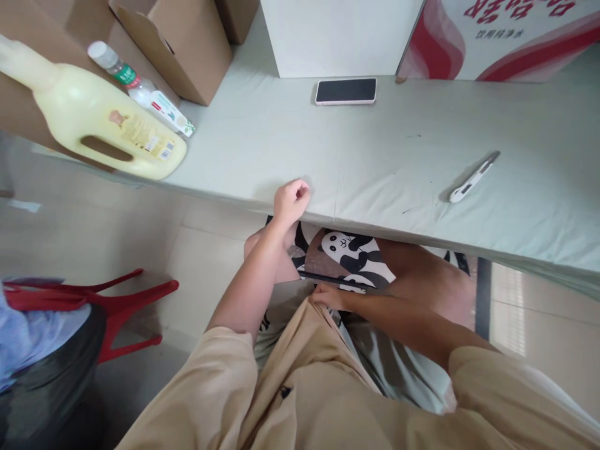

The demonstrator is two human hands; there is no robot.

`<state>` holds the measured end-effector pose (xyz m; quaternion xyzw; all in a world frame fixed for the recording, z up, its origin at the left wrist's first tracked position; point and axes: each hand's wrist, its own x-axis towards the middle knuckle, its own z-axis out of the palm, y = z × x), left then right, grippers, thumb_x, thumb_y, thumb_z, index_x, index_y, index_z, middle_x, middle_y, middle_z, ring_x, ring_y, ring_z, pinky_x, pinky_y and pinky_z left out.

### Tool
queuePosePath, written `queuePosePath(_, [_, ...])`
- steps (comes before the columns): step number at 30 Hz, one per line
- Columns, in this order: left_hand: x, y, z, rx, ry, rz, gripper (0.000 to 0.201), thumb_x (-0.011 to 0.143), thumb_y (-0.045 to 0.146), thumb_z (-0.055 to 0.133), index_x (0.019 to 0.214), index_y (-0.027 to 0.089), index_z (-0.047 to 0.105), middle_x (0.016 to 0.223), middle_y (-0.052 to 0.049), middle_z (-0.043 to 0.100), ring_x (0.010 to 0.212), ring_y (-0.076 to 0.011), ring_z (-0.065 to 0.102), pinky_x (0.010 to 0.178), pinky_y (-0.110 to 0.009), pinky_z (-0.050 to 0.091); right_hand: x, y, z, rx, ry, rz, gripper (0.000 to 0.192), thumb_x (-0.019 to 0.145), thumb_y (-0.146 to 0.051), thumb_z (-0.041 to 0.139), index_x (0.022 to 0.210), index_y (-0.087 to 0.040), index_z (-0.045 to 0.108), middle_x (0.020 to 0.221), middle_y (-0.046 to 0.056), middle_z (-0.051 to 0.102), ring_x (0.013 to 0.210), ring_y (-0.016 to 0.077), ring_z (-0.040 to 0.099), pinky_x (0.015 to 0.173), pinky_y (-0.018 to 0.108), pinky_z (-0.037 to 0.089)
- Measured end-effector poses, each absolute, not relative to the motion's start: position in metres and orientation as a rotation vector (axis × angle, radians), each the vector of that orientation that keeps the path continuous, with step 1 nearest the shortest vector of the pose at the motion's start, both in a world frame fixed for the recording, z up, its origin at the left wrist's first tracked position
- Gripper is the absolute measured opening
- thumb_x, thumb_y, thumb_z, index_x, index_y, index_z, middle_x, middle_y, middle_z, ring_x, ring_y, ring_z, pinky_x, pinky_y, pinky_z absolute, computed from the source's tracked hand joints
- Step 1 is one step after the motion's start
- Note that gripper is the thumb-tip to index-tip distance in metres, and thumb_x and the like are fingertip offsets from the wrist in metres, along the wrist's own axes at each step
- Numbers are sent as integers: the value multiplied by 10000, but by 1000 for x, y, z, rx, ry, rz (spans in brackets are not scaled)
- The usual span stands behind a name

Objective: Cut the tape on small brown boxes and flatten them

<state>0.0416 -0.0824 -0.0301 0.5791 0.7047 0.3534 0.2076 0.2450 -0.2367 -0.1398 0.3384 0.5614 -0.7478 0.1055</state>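
Observation:
My left hand [291, 199] rests at the table's near edge, its fingers curled into a loose fist with nothing showing in it. Low against my body, my right hand [328, 296] is closed on the hem of my tan shirt [300, 337]. Between my legs and the table edge lies a panda-printed item [344, 250] in brown, black and white; its kind is unclear, as the table hides part of it. A white utility knife [474, 177] lies on the right of the table. Farther back is a phone [345, 91] with a dark screen.
A pale yellow jug [107, 119] and a clear bottle [145, 94] stand at the left, by open cardboard boxes [187, 50]. A white box [344, 37] and a red-and-white carton [497, 44] line the back. Beside a red stool [126, 306] a person's clothed body [51, 375] shows.

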Motion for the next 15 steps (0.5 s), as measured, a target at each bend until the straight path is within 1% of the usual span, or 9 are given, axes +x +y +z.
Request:
queuePosePath(3, [41, -85, -24, 1562, 1905, 1017, 107, 798, 149, 545, 707, 205, 552, 666, 19, 563, 639, -127, 493, 655, -284, 373, 234, -229, -139, 1001, 1828, -1925, 349, 1037, -401, 517, 1167, -118, 675, 1171, 43, 673, 1068, 245, 675, 915, 392, 574])
queuePosePath(4, [41, -88, -21, 1514, 1874, 1055, 103, 802, 157, 542, 711, 204, 548, 673, 20, 558, 644, -124, 492, 653, -279, 377, 231, -231, -137, 1000, 1881, -1846, 341, 1049, -381, 495, 1164, -116, 676, 1180, 44, 670, 1079, 237, 673, 932, 387, 564])
queuePosePath(7, [39, -111, -10, 1266, 1822, 1271, 109, 844, 233, 525, 741, 207, 552, 688, 18, 525, 662, -124, 486, 644, -262, 394, 226, -251, -128, 1022, 2022, -1640, 308, 1031, -361, 545, 1196, -129, 660, 1227, 64, 661, 1096, 225, 665, 956, 409, 555])
queuePosePath(10, [34, -143, -6, 1032, 1863, 1504, 177, 850, 315, 521, 707, 211, 530, 618, 20, 474, 636, -129, 477, 657, -266, 409, 229, -276, -123, 1041, 2124, -1499, 351, 983, -394, 625, 1235, -151, 640, 1237, 80, 662, 1086, 232, 666, 939, 444, 570])
queuePosePath(12, [29, -161, -7, 963, 1872, 1487, 164, 834, 350, 541, 753, 211, 577, 622, 15, 509, 641, -137, 508, 669, -269, 426, 231, -283, -121, 1034, 2183, -1458, 309, 987, -374, 613, 1191, -146, 650, 1171, 75, 681, 1051, 222, 669, 939, 439, 559])
queuePosePath(15, [23, -172, -10, 956, 1879, 1492, 180, 824, 385, 539, 788, 217, 592, 641, 8, 536, 660, -149, 538, 669, -272, 438, 237, -277, -110, 1022, 2270, -1446, 148, 954, -238, 586, 1012, -137, 678, 1065, 86, 700, 1053, 232, 652, 980, 391, 498])
